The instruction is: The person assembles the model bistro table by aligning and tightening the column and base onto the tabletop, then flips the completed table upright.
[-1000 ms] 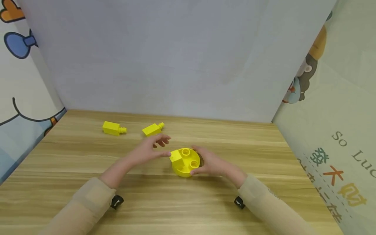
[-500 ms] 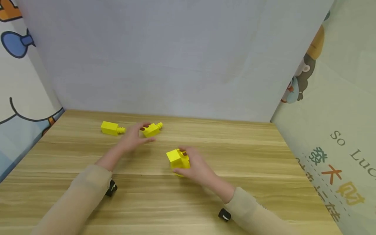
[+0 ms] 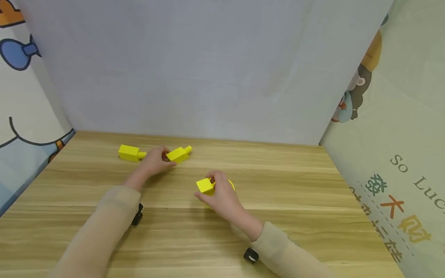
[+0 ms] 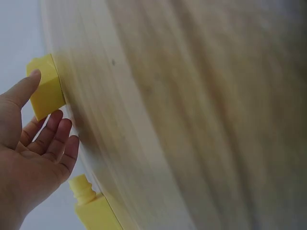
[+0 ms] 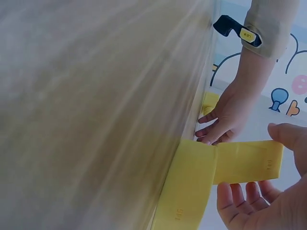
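Note:
Three yellow rectangular blocks are in the head view, two of them with a ridged peg at one end. My left hand [image 3: 154,161] is round the left end of the middle pegged block [image 3: 179,155]; its thumb overlaps that block in the left wrist view, with the fingers loosely bent at its lower end. My right hand [image 3: 222,195] holds an upright block [image 3: 204,185] between thumb and fingers. That block stands on a round yellow base [image 5: 187,187], mostly hidden by the hand in the head view. The other pegged block [image 3: 129,153] lies behind my left hand.
Everything rests on a wood-grain table [image 3: 174,239]. A plain pale backdrop [image 3: 194,77] rises along the table's far edge. Cartoon-printed sheets hang at the left [image 3: 28,96] and right [image 3: 399,127] sides.
My left hand has moved away from the round base, leftward and back to the middle pegged block. My right hand has shifted left from the base's rim to the upright block.

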{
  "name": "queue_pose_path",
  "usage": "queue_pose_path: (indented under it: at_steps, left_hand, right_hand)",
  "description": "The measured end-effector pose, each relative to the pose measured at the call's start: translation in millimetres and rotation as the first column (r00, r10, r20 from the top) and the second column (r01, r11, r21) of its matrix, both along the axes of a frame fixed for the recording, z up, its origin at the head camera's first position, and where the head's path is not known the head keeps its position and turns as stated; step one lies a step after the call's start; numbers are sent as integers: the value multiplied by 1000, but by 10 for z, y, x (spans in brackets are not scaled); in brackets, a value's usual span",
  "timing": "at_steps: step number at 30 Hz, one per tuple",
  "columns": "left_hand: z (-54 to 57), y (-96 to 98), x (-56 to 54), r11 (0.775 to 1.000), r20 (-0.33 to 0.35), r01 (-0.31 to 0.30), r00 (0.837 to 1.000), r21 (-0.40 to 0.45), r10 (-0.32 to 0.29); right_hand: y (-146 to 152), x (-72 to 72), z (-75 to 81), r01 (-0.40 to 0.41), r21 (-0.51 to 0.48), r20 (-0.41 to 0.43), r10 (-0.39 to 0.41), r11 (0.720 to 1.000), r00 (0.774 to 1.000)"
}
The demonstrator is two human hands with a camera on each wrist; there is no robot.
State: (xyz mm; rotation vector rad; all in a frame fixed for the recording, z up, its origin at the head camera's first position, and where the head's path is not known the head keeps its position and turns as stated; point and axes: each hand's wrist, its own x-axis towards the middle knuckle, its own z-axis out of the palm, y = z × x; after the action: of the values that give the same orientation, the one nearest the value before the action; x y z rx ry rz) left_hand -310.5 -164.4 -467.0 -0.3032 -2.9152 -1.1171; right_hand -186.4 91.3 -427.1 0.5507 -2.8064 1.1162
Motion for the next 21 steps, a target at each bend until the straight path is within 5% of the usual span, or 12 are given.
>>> queue_pose_path:
  at_steps: [6,13,21]
  left_hand:
    - [25,30,1,995,23,-36,999,-90,38]
    - [90,68,66,995,51,-71,996,-75,75]
    - [292,48,183,991,-25,-104,994,-85,103]
  right_hand:
    - [9,-2,8,12,8,15,-12,1000,1000]
    - [96,7,26,-11,3,26,11,1000,1000]
    - [279,-48,51,-124,-19,-44,123,992,991]
